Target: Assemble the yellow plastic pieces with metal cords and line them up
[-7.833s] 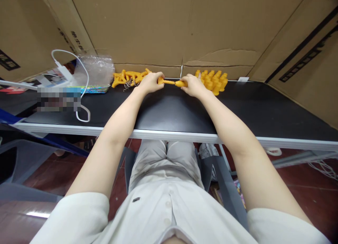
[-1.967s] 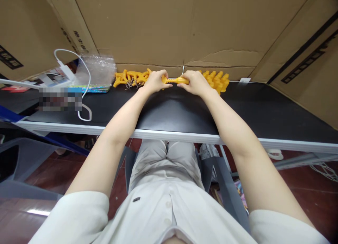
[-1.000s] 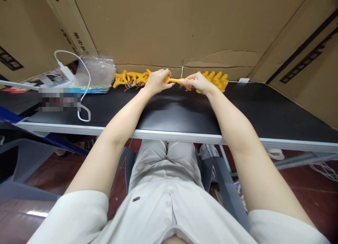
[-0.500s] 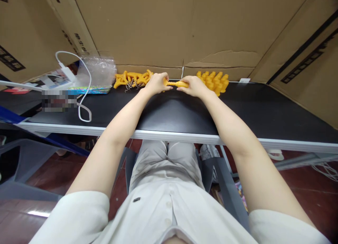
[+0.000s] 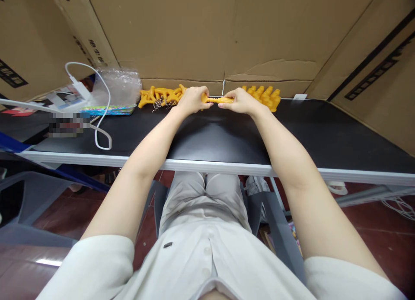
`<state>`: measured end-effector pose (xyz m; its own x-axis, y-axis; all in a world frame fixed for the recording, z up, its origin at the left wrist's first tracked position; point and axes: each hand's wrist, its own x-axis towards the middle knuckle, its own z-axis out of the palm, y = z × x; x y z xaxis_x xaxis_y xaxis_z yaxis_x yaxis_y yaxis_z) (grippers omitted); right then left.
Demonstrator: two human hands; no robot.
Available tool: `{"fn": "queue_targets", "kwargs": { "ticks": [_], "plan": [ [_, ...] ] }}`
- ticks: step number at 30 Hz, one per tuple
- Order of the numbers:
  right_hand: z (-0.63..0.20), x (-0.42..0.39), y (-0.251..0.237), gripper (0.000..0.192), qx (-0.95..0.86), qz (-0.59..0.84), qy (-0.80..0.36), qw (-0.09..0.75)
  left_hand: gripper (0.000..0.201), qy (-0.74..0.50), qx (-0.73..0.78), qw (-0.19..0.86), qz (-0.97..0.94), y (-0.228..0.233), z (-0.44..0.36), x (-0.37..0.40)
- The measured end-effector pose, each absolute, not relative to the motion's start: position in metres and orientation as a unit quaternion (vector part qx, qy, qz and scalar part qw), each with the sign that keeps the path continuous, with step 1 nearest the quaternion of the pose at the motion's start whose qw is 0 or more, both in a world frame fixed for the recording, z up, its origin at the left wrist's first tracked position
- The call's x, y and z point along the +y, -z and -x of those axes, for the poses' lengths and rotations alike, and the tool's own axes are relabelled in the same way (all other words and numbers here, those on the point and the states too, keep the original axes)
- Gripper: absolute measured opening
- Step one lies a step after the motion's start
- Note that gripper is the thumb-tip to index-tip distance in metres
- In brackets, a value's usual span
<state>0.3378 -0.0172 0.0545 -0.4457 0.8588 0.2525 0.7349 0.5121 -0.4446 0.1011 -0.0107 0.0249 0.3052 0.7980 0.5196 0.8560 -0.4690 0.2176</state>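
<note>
The left grip (image 5: 192,100) is clamped on a rounded orange plastic piece (image 5: 204,98), thumb below and fingers curled over it. The right grip (image 5: 241,102) is pinched on a slimmer orange plastic piece (image 5: 227,100), thumb and fingers together along its length. A ridged orange shaft (image 5: 213,100) spans the gap between the two grips, roughly level; whether it is one with either held piece cannot be told. Just left of the left grip lies a row of branched orange pieces (image 5: 162,94), with coiled metal springs (image 5: 158,103) at its near side. Just beyond and right of the right grip, knobbed orange pieces (image 5: 267,97) stand close together. Well left of both grips are a clear plastic bag (image 5: 118,86) and a looped white cable (image 5: 109,92). Beneath and nearer than the grips is the black worktop (image 5: 220,138); behind them rises a cardboard wall (image 5: 181,36).
</note>
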Motion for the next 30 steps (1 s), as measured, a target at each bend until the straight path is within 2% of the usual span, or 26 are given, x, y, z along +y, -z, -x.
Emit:
{"fn": "queue_targets", "kwargs": {
  "ticks": [5,18,30],
  "plan": [
    [-0.342,-0.01,-0.05,0.034,-0.83,0.459,-0.181,0.26,0.029,0.303,-0.494,0.057,0.813,-0.024,-0.1,-0.009],
    [-0.343,-0.011,-0.045,0.034,-0.844,0.462,-0.109,0.249,0.035,0.286,-0.508,0.055,0.81,-0.025,-0.102,-0.014],
    [-0.344,-0.008,-0.04,0.038,-0.848,0.456,-0.097,0.253,0.029,0.294,-0.504,0.054,0.81,-0.023,-0.102,-0.012]
  ]
}}
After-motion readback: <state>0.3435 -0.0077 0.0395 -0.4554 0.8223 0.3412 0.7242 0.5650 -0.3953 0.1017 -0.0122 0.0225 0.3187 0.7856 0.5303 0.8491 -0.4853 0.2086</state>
